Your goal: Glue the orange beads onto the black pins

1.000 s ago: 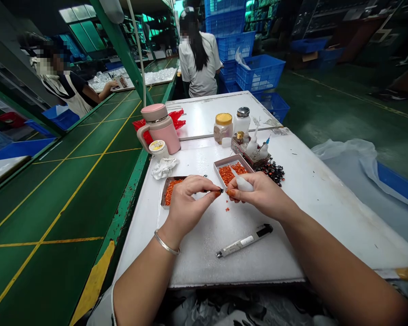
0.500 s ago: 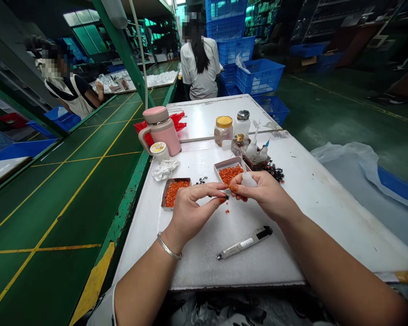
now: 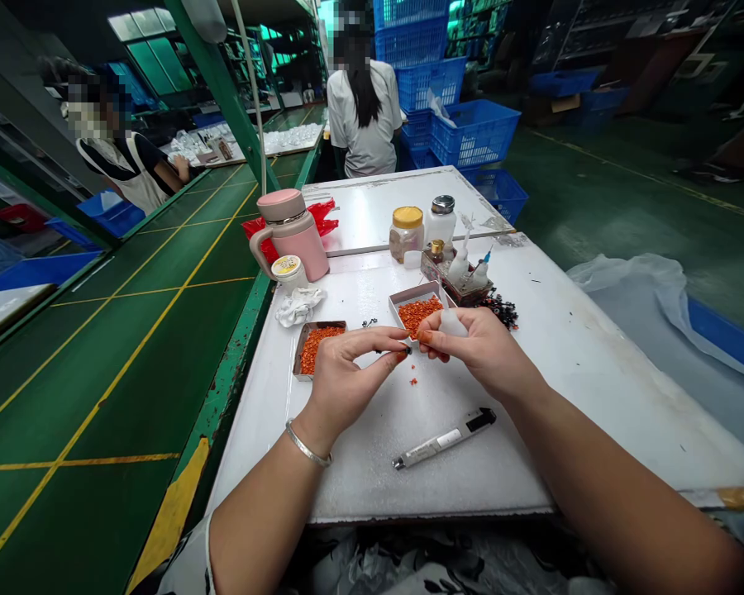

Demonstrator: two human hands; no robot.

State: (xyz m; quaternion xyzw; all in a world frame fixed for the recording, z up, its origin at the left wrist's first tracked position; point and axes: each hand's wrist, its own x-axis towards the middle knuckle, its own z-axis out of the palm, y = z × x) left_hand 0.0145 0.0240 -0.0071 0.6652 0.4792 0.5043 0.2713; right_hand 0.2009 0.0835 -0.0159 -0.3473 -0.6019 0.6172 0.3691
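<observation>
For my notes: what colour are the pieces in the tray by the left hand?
The pieces are orange-red, best in the head view.

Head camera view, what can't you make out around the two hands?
Head view:
Dark piece at the left hand: too small to identify, fingertips partly cover it.
White plastic object: the right hand hides its lower end.
Orange granules in the tray: too small to tell their shape.
Black pieces: too small, heaped together.
Lettering on the pen-like tool: too small to read.
</observation>
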